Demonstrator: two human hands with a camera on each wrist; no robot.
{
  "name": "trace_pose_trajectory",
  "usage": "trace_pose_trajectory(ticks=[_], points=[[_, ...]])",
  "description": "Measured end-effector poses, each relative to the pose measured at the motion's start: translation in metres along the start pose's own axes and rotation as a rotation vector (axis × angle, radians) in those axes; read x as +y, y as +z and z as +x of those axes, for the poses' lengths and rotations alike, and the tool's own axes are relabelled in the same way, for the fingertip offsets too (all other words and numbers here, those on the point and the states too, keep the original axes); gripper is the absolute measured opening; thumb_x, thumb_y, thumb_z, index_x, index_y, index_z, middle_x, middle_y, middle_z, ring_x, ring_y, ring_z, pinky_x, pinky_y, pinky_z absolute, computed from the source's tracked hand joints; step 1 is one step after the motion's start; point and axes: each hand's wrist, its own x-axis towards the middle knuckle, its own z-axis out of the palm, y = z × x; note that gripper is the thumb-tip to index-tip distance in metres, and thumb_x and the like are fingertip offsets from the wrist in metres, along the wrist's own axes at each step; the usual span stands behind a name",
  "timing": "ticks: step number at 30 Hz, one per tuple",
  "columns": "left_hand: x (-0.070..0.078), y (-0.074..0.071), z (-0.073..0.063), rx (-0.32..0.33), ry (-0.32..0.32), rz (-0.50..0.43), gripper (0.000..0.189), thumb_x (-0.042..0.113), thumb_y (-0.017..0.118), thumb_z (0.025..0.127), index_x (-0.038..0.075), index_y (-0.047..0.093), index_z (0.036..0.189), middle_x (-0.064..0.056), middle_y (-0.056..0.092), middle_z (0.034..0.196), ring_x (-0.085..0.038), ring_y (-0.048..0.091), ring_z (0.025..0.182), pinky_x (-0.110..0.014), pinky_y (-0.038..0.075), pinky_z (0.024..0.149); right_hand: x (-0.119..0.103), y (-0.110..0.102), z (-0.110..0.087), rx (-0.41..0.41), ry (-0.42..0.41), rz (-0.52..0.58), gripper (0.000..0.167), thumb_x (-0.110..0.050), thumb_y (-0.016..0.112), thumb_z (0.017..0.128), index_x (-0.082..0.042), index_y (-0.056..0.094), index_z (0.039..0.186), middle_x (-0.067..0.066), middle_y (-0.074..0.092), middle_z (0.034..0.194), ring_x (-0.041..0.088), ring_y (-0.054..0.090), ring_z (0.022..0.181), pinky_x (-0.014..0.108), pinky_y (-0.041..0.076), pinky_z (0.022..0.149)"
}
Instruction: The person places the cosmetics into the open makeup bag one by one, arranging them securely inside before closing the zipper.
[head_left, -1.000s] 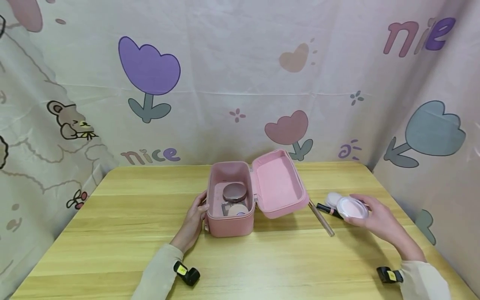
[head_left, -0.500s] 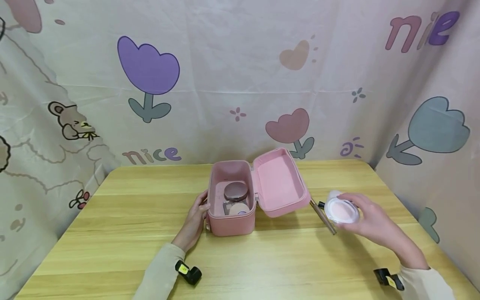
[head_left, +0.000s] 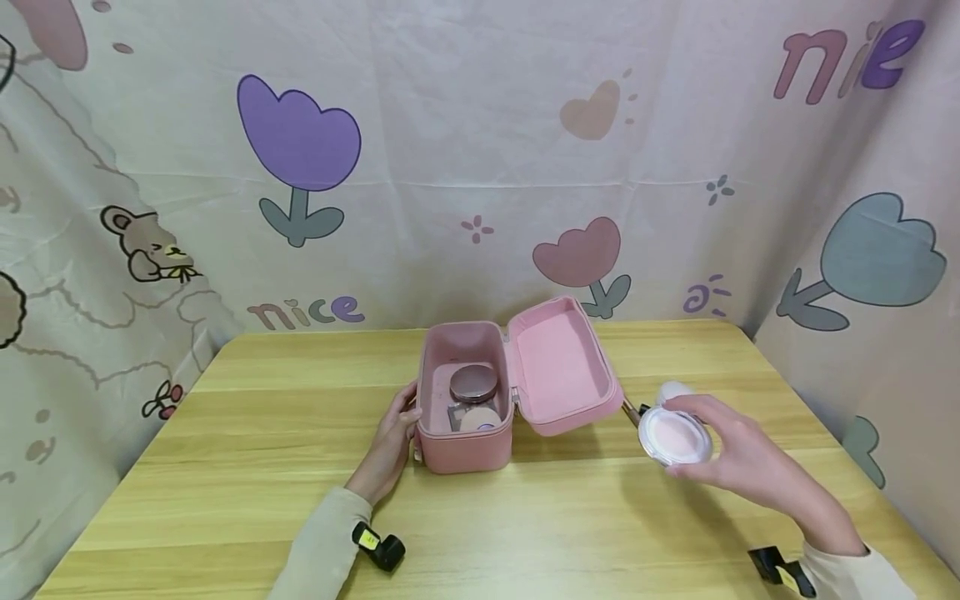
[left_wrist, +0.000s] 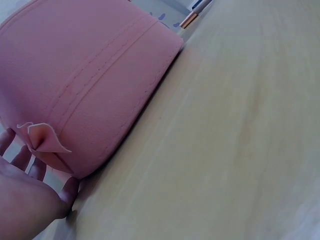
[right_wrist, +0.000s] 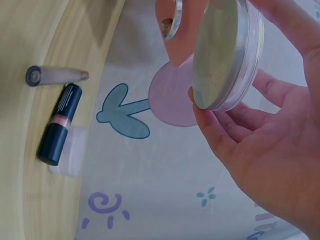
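A pink cosmetic case (head_left: 465, 454) stands on the wooden table with its lid (head_left: 558, 367) swung out to the right. Inside lie a round dark compact (head_left: 474, 383), a beige round item (head_left: 480, 418) and a small flat square piece partly under it. My left hand (head_left: 390, 429) rests against the case's left side; the left wrist view shows its fingertips touching the end near a small pink tab (left_wrist: 42, 137). Between thumb and fingers, my right hand (head_left: 738, 450) holds a round, clear-rimmed powder compact (head_left: 675, 436) above the table, tilted on edge in the right wrist view.
Below the right hand's compact, a black tube with a pink band (right_wrist: 55, 125), a slim gold-brown tube (right_wrist: 55, 76) and a white round jar (right_wrist: 74, 152) lie close together on the table. A printed curtain (head_left: 420, 167) hangs behind the table's far edge.
My right hand has moved left and slightly nearer with the compact, now covering much of the black tube and slim tube in the head view. The left hand stays by the case.
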Motion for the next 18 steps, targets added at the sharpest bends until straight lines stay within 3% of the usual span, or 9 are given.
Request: trace_pose_trajectory(ticks=[6, 11, 13, 18], points=[[-0.001, 0.0, 0.0, 0.009, -0.004, 0.003, 0.068, 0.018, 0.044, 0.091, 0.001, 0.019, 0.151, -0.02, 0.017, 0.154, -0.032, 0.017, 0.14, -0.025, 0.022, 0.105, -0.009, 0.001, -0.001, -0.03, -0.018, -0.002, 0.076, -0.021, 0.094, 0.054, -0.004, 0.061, 0.121, 0.017, 0.062, 0.12, 0.037, 0.058, 0.104, 0.054, 0.047, 0.077], [-0.001, -0.001, 0.0, 0.007, -0.006, 0.002, 0.068, 0.018, 0.044, 0.09, 0.001, 0.019, 0.151, -0.021, 0.017, 0.154, -0.032, 0.017, 0.14, -0.024, 0.023, 0.103, -0.016, 0.004, -0.004, -0.021, -0.058, 0.002, 0.075, -0.025, 0.094, 0.054, -0.01, 0.063, 0.121, 0.007, 0.063, 0.12, 0.028, 0.057, 0.105, 0.042, 0.049, 0.079], [-0.002, 0.0, 0.0, 0.008, -0.008, 0.004, 0.068, 0.018, 0.044, 0.09, 0.001, 0.019, 0.151, -0.02, 0.018, 0.154, -0.032, 0.017, 0.14, -0.026, 0.022, 0.104, -0.019, 0.006, -0.005, -0.017, -0.08, -0.005, 0.075, -0.026, 0.094, 0.054, -0.012, 0.063, 0.121, 0.005, 0.063, 0.121, 0.027, 0.057, 0.106, 0.038, 0.049, 0.08], [-0.001, 0.0, 0.0, 0.004, -0.007, 0.009, 0.067, 0.018, 0.043, 0.091, 0.002, 0.019, 0.152, -0.02, 0.017, 0.154, -0.032, 0.016, 0.14, -0.037, 0.016, 0.109, -0.028, 0.008, -0.007, -0.026, -0.125, -0.014, 0.075, -0.027, 0.093, 0.056, -0.013, 0.062, 0.123, 0.006, 0.06, 0.125, 0.028, 0.055, 0.11, 0.042, 0.049, 0.081]])
